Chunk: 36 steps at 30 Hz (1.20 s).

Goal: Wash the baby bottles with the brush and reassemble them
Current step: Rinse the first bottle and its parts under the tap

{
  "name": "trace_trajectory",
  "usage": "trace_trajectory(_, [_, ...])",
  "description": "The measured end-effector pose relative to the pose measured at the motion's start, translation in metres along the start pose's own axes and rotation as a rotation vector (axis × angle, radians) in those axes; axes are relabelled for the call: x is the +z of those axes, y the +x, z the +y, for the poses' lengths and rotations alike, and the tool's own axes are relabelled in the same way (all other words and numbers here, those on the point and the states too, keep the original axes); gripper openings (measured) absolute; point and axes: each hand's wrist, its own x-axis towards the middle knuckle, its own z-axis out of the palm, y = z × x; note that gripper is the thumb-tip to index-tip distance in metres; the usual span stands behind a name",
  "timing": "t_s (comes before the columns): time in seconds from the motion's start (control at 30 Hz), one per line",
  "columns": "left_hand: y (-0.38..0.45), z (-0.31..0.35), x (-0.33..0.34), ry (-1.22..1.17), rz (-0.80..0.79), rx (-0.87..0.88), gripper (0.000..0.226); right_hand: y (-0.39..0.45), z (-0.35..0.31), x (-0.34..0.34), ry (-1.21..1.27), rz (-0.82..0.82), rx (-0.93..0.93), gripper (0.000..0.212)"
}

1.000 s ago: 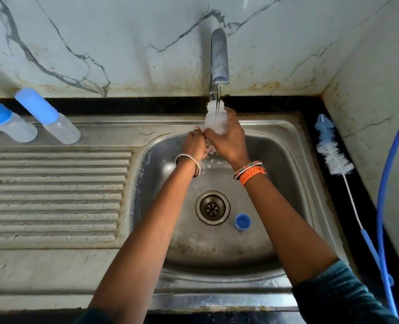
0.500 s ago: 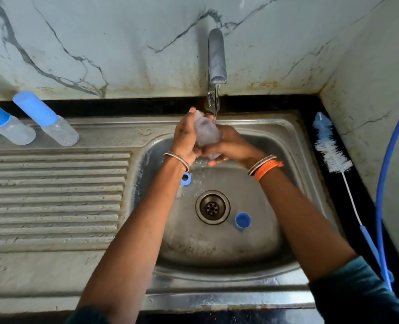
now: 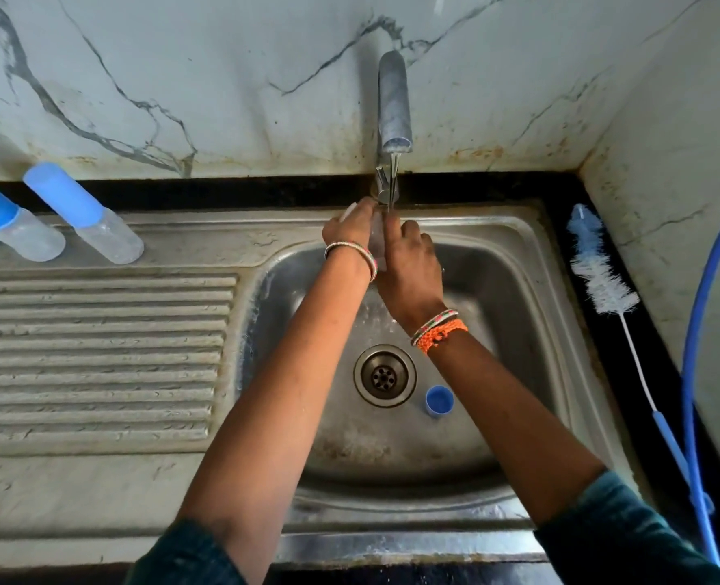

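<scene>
Both hands meet under the tap (image 3: 394, 103), above the far edge of the sink (image 3: 531, 255). The left hand (image 3: 349, 228) and the right hand (image 3: 411, 263) close around a clear bottle (image 3: 376, 238), of which only a pale sliver shows between them, with a bit poking out past the left knuckles. The fingers of both hands curl round it, pressed close together. A thin stream of water (image 3: 392, 183) falls from the spout onto the spot where the hands join. Each wrist wears bangles, and the right one also has an orange band (image 3: 440, 333).

Below the hands, in the basin, sits the drain (image 3: 384, 375), and just to the right of it, under the right forearm, lies a small blue cap (image 3: 439, 401) on its side.

Well to the left of the left hand, 2 more bottles with blue caps lean at the back of the ribbed drainboard (image 3: 96, 352): 1 nearer (image 3: 84, 213), and 1 at the picture's edge (image 3: 12, 225), partly cut off.

Well to the right of the right hand, the brush (image 3: 603, 285) lies on the dark counter (image 3: 560, 204), its white and blue bristles pointing toward the wall and its thin white stem ending in a blue handle. A blue hose (image 3: 693, 352) curves along beside it.
</scene>
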Motion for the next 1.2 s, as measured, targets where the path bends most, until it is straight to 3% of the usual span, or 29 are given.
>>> trace_trajectory(0.1, [0.003,-0.005,-0.009,-0.18,-0.024,0.049,0.017,0.013,0.009,-0.008,0.597,-0.131,0.17,0.076])
trace_trajectory(0.17, [0.008,-0.011,-0.018,-0.333,-0.074,-0.046,0.019,0.016,0.012,-0.014,1.027,-0.23,0.313,0.05])
trace_trajectory(0.2, [0.011,-0.015,-0.021,-0.382,-0.101,-0.103,0.018,0.015,0.012,-0.013,1.075,-0.2,0.33,0.038])
trace_trajectory(0.3, [0.011,-0.024,-0.025,-0.468,-0.108,-0.255,0.021,0.006,0.001,-0.008,0.721,0.005,0.283,0.028])
trace_trajectory(0.37, [0.009,-0.033,-0.027,-0.578,-0.128,-0.361,0.036,-0.002,-0.009,-0.008,0.531,0.106,0.237,0.028])
trace_trajectory(0.57, [0.005,-0.043,-0.037,-0.625,-0.197,-0.328,0.039,-0.001,-0.023,-0.014,0.248,0.066,0.145,0.036])
trace_trajectory(0.63, [0.008,-0.043,-0.039,-0.542,-0.18,-0.243,0.032,-0.002,-0.018,-0.012,0.273,0.026,0.157,0.045])
trace_trajectory(0.7, [0.013,-0.041,-0.039,-0.332,-0.106,0.023,0.011,-0.005,-0.005,-0.006,0.306,-0.066,0.193,0.065])
trace_trajectory(0.73, [0.016,-0.038,-0.036,-0.144,-0.106,0.196,0.013,-0.007,0.0,-0.004,0.298,-0.12,0.182,0.074])
trace_trajectory(0.8, [0.01,-0.029,-0.024,0.235,-0.229,0.474,0.027,-0.01,0.008,-0.002,0.336,-0.148,0.116,0.082])
trace_trajectory(0.87, [0.003,-0.024,-0.016,0.449,-0.351,0.599,0.031,-0.009,0.012,-0.006,0.476,-0.126,0.13,0.08])
trace_trajectory(1.03, [0.001,-0.022,-0.017,0.576,-0.525,0.662,0.025,-0.003,0.023,-0.011,0.584,-0.035,0.017,0.091])
trace_trajectory(1.2, [-0.009,-0.019,-0.027,0.209,-0.628,0.392,0.042,-0.003,0.022,-0.002,0.609,0.031,-0.007,0.067])
